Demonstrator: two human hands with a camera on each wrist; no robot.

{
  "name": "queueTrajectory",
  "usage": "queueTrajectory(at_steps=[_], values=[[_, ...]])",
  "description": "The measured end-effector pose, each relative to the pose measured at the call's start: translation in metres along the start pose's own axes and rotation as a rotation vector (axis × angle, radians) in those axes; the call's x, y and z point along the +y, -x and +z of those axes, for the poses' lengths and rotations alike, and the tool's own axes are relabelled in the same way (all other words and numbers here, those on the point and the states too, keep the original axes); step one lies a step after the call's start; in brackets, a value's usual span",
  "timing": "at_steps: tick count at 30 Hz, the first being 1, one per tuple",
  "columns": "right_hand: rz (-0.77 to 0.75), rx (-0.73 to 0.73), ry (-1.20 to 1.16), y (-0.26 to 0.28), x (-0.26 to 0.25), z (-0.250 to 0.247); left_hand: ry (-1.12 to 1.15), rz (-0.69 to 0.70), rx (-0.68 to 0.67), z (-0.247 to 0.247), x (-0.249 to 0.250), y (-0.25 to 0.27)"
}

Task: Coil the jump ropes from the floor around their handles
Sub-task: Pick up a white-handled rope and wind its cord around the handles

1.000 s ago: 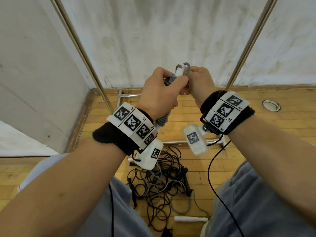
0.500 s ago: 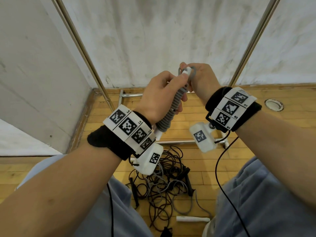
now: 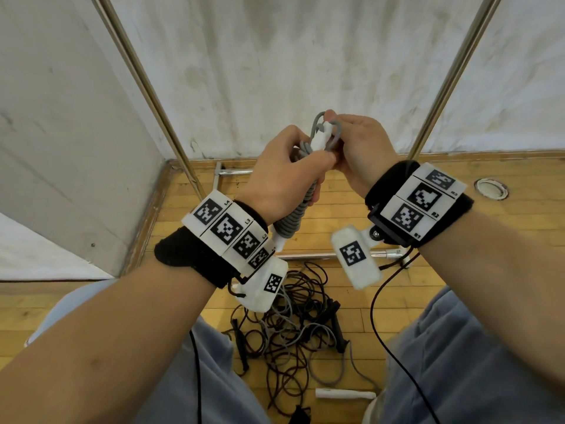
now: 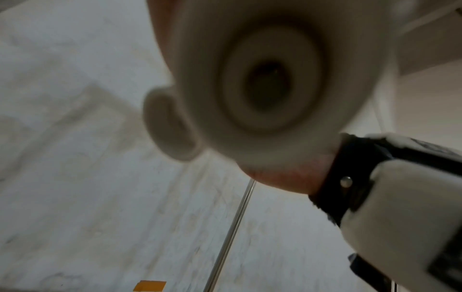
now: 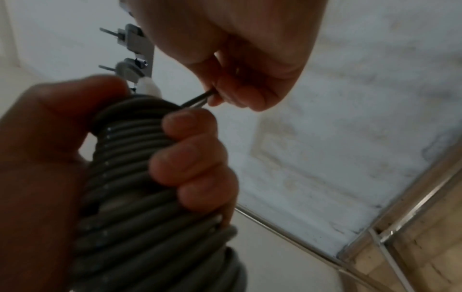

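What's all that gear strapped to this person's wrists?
Bare forearms, no sleeves. Each wrist wears a black band carrying white tiles printed with black square codes. A white camera pod with its own code hangs beneath each wrist, and a thin black cable trails down from the right pod.

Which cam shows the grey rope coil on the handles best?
Right wrist: the grey rope coil fills the frame, turns distinct, left hand gripping it. Head shows it small, partly behind that hand. Left wrist shows only blurred handle ends.

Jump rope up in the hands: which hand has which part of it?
The left hand grips the jump rope around its coiled middle; the right hand pinches the loose rope end at the top.
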State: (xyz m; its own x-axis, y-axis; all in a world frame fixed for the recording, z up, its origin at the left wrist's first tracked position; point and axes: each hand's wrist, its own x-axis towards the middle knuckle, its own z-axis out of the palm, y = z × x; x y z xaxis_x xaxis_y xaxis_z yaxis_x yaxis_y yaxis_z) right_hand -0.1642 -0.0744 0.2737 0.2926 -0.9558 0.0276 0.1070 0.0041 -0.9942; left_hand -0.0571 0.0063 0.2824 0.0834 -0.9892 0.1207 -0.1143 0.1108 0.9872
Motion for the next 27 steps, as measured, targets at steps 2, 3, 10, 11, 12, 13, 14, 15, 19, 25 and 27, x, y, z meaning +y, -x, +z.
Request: queueTrajectory(at_steps=[2, 3, 10, 11, 12, 13, 14, 15, 19, 25, 27], values=[[0.027, 0.054, -0.002, -0.004, 0.001, -0.003, -0.012, 0.007, 0.004, 0.002, 0.0, 0.001], [0.031, 0.068, 0.019, -0.007, 0.002, -0.004, -0.009, 0.008, 0.005, 0.003, 0.0, 0.001], [-0.048, 0.065, 0.074, -0.009, 0.0, -0.01, 0.047, -0.046, -0.068, -0.004, -0.004, -0.006], [-0.061, 0.047, 0.084, -0.009, -0.002, -0.011, 0.013, -0.061, -0.07, -0.006, -0.006, -0.007], [-0.076, 0.034, 0.098, -0.008, -0.004, -0.012, -0.031, -0.07, -0.071, -0.008, -0.007, -0.007], [-0.092, 0.025, 0.112, -0.006, -0.007, -0.011, -0.076, -0.07, -0.067, -0.01, -0.008, -0.009], [-0.11, 0.015, 0.119, -0.004, -0.01, -0.01, -0.108, -0.068, -0.066, -0.013, -0.009, -0.01], [-0.13, 0.002, 0.119, -0.002, -0.013, -0.008, -0.123, -0.067, -0.071, -0.014, -0.009, -0.01], [-0.21, -0.045, 0.165, 0.009, -0.028, -0.001, -0.176, -0.03, -0.069, -0.013, 0.004, -0.005], [-0.271, -0.108, 0.187, 0.018, -0.073, 0.019, -0.15, 0.079, 0.152, -0.027, 0.045, 0.0], [-0.309, -0.138, 0.204, 0.022, -0.091, 0.029, -0.154, 0.109, 0.236, -0.037, 0.063, -0.001]])
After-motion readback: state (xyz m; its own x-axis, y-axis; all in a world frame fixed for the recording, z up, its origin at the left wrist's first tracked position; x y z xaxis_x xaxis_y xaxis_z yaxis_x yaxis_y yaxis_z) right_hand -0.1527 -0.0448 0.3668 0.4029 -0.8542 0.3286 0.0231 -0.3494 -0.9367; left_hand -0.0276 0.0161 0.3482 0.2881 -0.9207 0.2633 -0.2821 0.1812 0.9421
